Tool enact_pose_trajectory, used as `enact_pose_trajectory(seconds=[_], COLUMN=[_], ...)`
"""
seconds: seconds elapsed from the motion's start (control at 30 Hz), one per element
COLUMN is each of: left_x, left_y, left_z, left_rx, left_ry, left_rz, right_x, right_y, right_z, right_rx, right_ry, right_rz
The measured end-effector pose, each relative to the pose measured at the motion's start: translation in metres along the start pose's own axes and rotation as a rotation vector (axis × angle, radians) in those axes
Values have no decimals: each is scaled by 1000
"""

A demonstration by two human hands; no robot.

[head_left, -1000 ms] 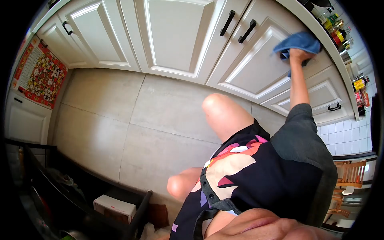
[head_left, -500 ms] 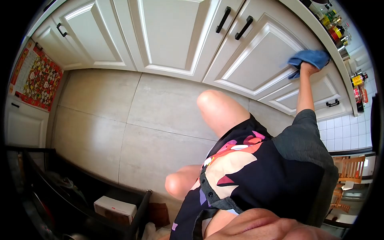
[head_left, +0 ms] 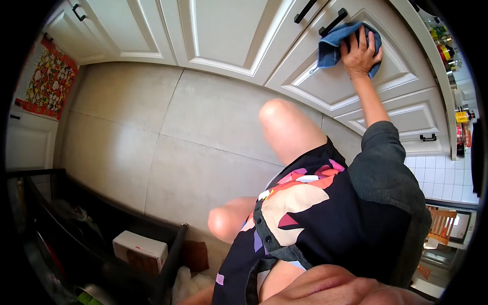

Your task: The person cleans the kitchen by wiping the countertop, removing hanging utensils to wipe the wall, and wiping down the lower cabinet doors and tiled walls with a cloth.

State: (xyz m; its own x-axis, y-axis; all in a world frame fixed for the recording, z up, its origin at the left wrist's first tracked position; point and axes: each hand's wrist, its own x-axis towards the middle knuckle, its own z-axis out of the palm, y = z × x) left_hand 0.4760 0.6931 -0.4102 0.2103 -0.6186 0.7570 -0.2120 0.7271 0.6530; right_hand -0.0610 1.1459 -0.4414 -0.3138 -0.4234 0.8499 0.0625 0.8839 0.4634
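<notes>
My right hand [head_left: 359, 60] presses a blue cloth [head_left: 331, 47] against the panel of a white cabinet door [head_left: 394, 68]. Its fingers are spread over the cloth and point upward, and the cloth bunches out to the left of them. Just above the cloth is the door's black handle [head_left: 333, 22]. Of my left arm, only a bit of forearm [head_left: 201, 296] shows at the bottom edge; the left hand itself is out of view.
Bottles and jars [head_left: 447, 52] line the countertop [head_left: 432, 61] at the right. A black rack [head_left: 175, 254] with a white box [head_left: 141, 247] stands at the lower left. A plastic bag [head_left: 189, 284] lies beside it. Grey tiles [head_left: 203, 117] cover the floor.
My right hand has moved the blue cloth left and up across the cabinet door, from near the countertop edge to just below the handle. The view has shifted slightly.
</notes>
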Motion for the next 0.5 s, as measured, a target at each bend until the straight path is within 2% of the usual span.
enact_pose_trajectory(seconds=[0.07,0.2,0.27,0.33,0.37,0.5], left_x=[-2,3,5,6,7,7], left_y=[2,1,1,1,2,4], left_z=[-5,-6,-7,-8,-9,-13], left_rx=[3,23,33,37,44,68], left_ry=[2,-7,-8,-14,-16,-19], left_rz=[1,12,20,29,33,50], right_x=[-10,-51,-63,-79,-88,-135], right_y=[17,23,13,0,-10,-47], right_z=[1,8,14,14,14,24], right_rx=[-22,42,80,49,66,284], right_ry=[-3,-82,-99,-231,-227,-263], right_rz=[-269,-377,-362,-481,-549,-626])
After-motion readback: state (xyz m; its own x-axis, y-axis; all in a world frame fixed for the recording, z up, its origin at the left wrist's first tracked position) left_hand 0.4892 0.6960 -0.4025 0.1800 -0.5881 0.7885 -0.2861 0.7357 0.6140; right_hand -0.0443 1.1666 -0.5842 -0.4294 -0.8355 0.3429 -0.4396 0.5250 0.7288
